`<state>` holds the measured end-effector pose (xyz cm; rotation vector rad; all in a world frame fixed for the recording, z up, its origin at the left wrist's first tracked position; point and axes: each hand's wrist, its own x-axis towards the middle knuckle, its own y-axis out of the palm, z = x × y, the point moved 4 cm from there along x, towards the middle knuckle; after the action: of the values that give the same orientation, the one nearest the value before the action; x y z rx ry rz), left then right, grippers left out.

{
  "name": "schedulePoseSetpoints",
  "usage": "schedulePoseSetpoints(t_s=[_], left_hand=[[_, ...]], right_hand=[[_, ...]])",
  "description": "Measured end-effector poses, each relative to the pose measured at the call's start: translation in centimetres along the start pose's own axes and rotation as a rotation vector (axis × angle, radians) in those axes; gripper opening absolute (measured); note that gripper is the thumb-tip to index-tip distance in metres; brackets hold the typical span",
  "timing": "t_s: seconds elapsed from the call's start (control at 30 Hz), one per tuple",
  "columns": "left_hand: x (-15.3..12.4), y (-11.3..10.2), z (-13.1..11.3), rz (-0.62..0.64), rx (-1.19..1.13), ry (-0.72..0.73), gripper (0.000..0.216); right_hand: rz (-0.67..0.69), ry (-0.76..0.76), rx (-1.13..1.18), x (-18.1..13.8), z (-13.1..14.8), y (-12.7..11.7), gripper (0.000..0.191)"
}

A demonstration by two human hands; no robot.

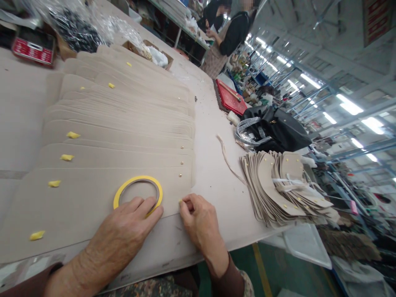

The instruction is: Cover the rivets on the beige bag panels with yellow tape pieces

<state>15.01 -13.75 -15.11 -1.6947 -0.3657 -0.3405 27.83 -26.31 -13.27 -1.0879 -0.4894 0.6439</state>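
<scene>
My left hand (123,229) is closed on the near rim of a roll of yellow tape (138,178), which lies over the nearest beige panel (93,198). At that panel's right edge, my right hand (202,222) is closed in a pinch. A tiny yellow bit of tape (180,201) shows at its fingertips. The beige panels overlap in a fanned row running away from me. Several carry yellow tape pieces (54,184) near the left, and small metal studs (180,175) line the right side.
On the right, a tied stack of curved beige pieces (266,185) sits near the table edge, with a black handbag (278,128) behind it. Farther back are a red tray (232,98) and a person (230,39). A red box (34,49) and plastic bags (74,29) stand at back left.
</scene>
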Motion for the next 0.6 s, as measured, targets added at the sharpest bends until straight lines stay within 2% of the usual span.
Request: schedulePoseSetpoints(t_s=[0.07, 0.17, 0.27, 0.33, 0.4, 0.47, 0.6], left_hand=[[0.0, -0.2, 0.1, -0.022, -0.009, -0.003, 0.029], [0.0, -0.8, 0.3, -0.12, -0.09, -0.027, 0.031], [-0.2, -2.0, 0.5, -0.222, -0.274, -0.052, 0.028], [-0.3, -3.0, 0.6, -0.247, -0.392, -0.078, 0.022], [-0.5, -3.7, 0.6, -0.249, -0.432, -0.109, 0.023], [-0.6, -4.2, 0.5, -0.235, -0.407, -0.14, 0.032], [-1.0, -4.3, 0.2, -0.227, -0.344, -0.14, 0.04]], right_hand=[[0.002, 0.012, 0.008, 0.4, 0.3, 0.0, 0.011], [0.014, -0.012, -0.017, 0.3, 0.6, -0.4, 0.014], [0.147, -0.039, 0.031, -0.5, 0.8, -0.8, 0.016], [0.195, -0.057, 0.161, -1.2, 1.0, -1.3, 0.014], [0.117, -0.101, 0.332, -1.6, 1.5, -2.0, 0.013], [-0.011, -0.208, 0.481, -1.8, 2.5, -2.6, 0.014], [-0.13, -0.45, 0.562, -2.2, 4.7, -2.5, 0.018]])
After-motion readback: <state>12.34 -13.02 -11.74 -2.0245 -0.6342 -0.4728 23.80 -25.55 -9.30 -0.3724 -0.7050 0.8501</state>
